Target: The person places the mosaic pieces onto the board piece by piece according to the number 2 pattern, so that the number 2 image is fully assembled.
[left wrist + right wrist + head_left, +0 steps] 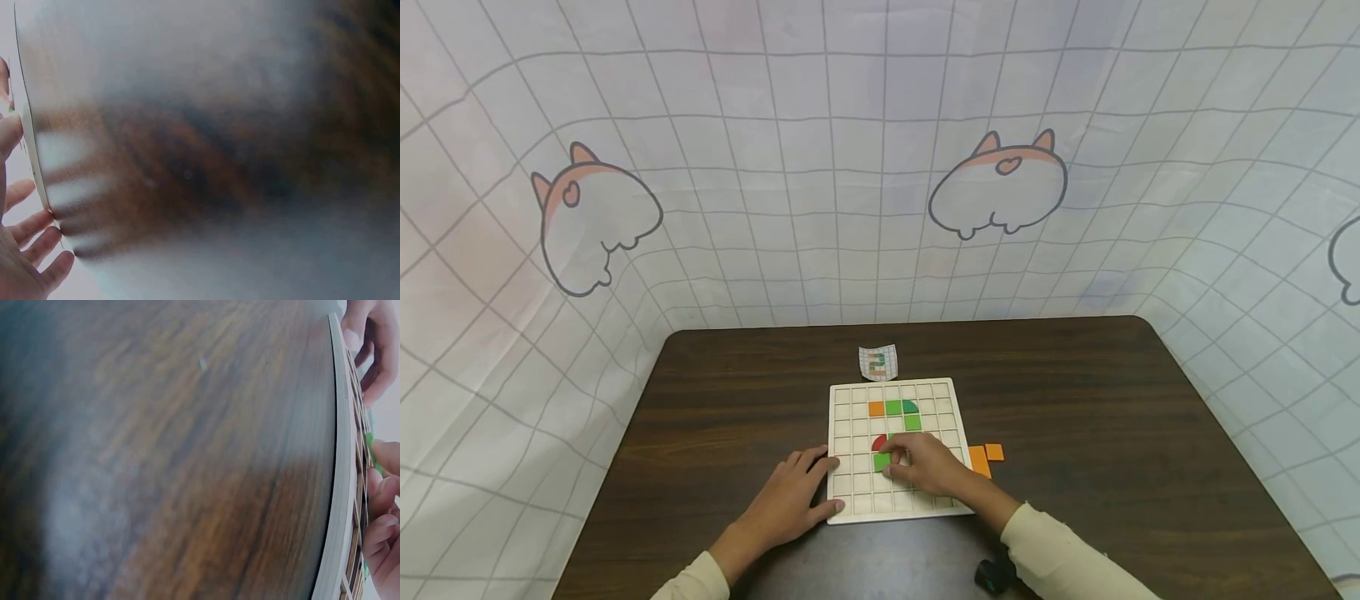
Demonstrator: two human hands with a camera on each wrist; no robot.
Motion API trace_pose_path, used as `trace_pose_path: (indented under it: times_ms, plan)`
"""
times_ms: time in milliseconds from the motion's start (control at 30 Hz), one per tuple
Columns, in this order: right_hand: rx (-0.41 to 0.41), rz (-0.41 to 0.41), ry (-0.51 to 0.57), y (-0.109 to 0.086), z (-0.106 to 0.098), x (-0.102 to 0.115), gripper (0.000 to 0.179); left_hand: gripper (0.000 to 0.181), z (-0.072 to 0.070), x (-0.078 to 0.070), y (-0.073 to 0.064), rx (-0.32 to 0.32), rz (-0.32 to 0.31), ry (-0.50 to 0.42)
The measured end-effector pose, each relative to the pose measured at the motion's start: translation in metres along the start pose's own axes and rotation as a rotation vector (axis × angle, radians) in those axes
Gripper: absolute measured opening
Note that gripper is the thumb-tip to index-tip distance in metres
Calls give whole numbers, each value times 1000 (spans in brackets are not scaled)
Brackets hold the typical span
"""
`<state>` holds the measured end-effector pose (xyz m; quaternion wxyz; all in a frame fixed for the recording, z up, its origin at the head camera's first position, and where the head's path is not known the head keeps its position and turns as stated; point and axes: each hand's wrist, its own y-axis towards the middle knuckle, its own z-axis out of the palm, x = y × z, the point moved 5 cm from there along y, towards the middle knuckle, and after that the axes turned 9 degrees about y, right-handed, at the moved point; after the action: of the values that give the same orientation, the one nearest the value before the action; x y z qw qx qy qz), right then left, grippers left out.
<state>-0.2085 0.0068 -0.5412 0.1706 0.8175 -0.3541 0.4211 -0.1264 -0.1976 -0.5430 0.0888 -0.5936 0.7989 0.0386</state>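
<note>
A cream grid board (pixel 850 492) lies on the dark wooden table. My right hand (pixel 928 465) reaches over its middle and pinches a green square tile (pixel 882 462) between thumb and fingers. That green tile (pixel 373 453) shows at the fingertips in the right wrist view. A red rounded tile (pixel 879 442) sits just beyond it, partly covered by the fingers. Farther up the board are an orange square (pixel 876 409), green squares (pixel 892 407) and a dark green rounded tile (pixel 910 407). My left hand (pixel 787 493) rests at the board's left edge, fingers spread, thumb at the near corner.
Behind the board lies a small card (pixel 877 363) printed with a coloured grid pattern. Orange pieces (pixel 994 452) lie against and beside the board's right side, partly behind my right forearm. A black object (pixel 995 575) is near the right sleeve. Grid-patterned fabric (pixel 805 250) surrounds the table.
</note>
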Motion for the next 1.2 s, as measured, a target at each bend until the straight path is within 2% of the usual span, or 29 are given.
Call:
trace_pose_path:
  times_ms: [333,700,1200]
  plan:
    - [-24,-19,-63,1,0,3,21,63,-1,0,1,-4,0,10]
    - [-43,-10,-59,3,2,4,19,59,-4,-1,-2,-50,37,-6]
    - [-113,-35,-97,3,7,1,19,59,-1,-1,-3,-56,47,13]
